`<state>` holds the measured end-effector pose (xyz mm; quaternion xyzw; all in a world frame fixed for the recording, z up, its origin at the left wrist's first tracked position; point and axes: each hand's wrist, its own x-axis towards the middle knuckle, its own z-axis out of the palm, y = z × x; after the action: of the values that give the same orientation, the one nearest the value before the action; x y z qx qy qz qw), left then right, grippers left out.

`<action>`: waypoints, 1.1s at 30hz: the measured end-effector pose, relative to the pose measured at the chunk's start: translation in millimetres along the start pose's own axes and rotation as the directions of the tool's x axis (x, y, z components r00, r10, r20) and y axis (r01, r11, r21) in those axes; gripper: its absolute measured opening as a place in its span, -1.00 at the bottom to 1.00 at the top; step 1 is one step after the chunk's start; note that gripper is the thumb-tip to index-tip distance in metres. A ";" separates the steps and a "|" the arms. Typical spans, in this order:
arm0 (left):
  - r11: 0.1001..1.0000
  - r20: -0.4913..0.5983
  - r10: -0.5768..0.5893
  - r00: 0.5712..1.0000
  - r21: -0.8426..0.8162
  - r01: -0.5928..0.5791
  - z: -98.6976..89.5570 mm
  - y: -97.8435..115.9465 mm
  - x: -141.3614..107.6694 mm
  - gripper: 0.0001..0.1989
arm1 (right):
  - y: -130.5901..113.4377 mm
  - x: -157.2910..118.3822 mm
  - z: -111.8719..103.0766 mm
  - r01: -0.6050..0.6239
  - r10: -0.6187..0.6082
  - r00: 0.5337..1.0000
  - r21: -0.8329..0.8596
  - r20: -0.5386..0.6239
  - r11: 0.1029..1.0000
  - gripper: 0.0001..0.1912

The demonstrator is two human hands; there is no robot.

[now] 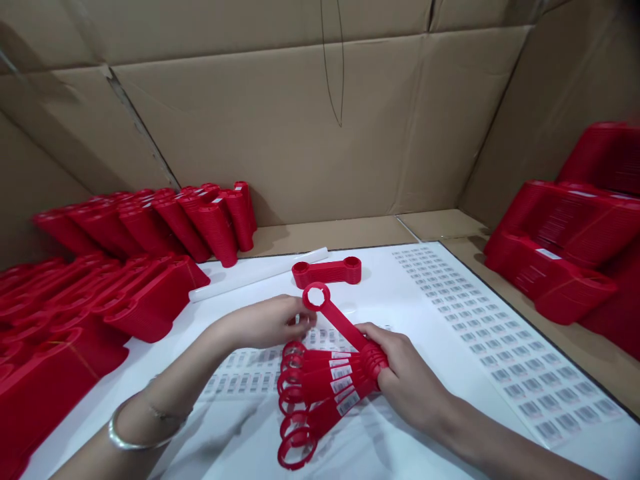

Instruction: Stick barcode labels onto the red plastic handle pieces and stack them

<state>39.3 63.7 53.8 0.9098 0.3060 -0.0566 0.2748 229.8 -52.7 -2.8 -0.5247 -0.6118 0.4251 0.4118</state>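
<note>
My left hand (pixel 265 323) pinches the lower rim of a single red plastic bar (pixel 337 320) with an open ring at its far end. My right hand (pixel 403 373) grips that bar's other end together with a fanned bundle of similar red bars (pixel 323 393). White barcode labels sit on several bars in the bundle. Beneath the bundle lies a sheet of barcode stickers (pixel 250 370), partly hidden by my hands. A thicker red double-ended piece (pixel 327 272) lies on the white tabletop (pixel 380 293) beyond my left hand.
Rows of stacked red pieces (pixel 150 227) stand to the left, and more stacks (pixel 560 233) stand to the right. A white rod (pixel 257 273) lies near the far edge. Another barcode sheet (pixel 500 340) covers the right side. Cardboard walls (pixel 280 127) surround the table.
</note>
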 end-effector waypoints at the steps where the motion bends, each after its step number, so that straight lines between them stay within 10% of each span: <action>1: 1.000 -0.079 -0.001 0.997 0.020 0.003 4.8 -2.2 3.7 -0.80 | 0.6 0.5 -0.1 -0.003 0.003 1.000 -0.002 -0.004 1.000 -0.46; 5: 0.991 -0.265 -0.010 0.964 0.129 0.046 20.9 -11.7 15.1 -0.78 | 4.1 2.6 -0.1 -0.037 0.037 0.999 0.004 -0.008 0.999 -0.47; 18: 0.985 -0.250 -0.093 0.964 0.120 0.126 17.2 -12.7 16.9 -0.84 | 10.6 5.3 0.4 -0.072 0.072 0.997 0.065 -0.002 0.995 -0.42; 26: 0.978 -0.135 -0.105 0.985 -0.191 0.078 -17.6 11.0 -6.3 -0.78 | 11.9 6.6 -0.1 -0.064 0.064 0.998 0.042 -0.017 0.997 -0.41; 33: 0.902 -0.146 -0.158 0.977 -0.425 0.083 13.6 46.9 3.1 -0.79 | 6.5 3.9 -2.2 -0.013 0.012 0.999 -0.005 -0.042 1.000 -0.42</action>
<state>70.3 27.0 63.3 0.8109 0.3900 0.0739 0.4300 233.3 -48.1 -8.1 -0.5382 -0.6009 0.4152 0.4206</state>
